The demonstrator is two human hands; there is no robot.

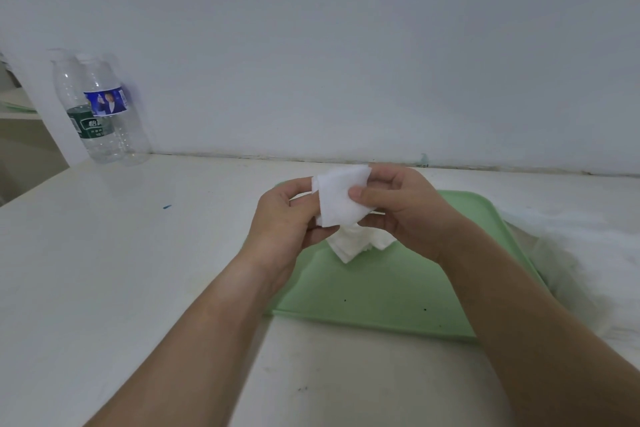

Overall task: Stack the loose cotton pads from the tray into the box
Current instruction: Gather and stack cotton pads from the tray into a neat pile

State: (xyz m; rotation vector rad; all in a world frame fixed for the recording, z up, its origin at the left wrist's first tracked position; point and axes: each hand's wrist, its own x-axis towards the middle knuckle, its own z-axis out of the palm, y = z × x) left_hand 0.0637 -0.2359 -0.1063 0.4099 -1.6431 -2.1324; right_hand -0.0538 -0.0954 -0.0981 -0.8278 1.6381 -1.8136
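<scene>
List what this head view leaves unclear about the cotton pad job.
1) The box: nowhere in the head view, so its place and fill are unknown.
2) The pad pile on the tray: the left hand and right hand cover its upper part, so no count.
3) The held cotton pad: one layer or several, too thin to tell.
4) The white mass right of the tray: blurred and cut by the frame edge.
</scene>
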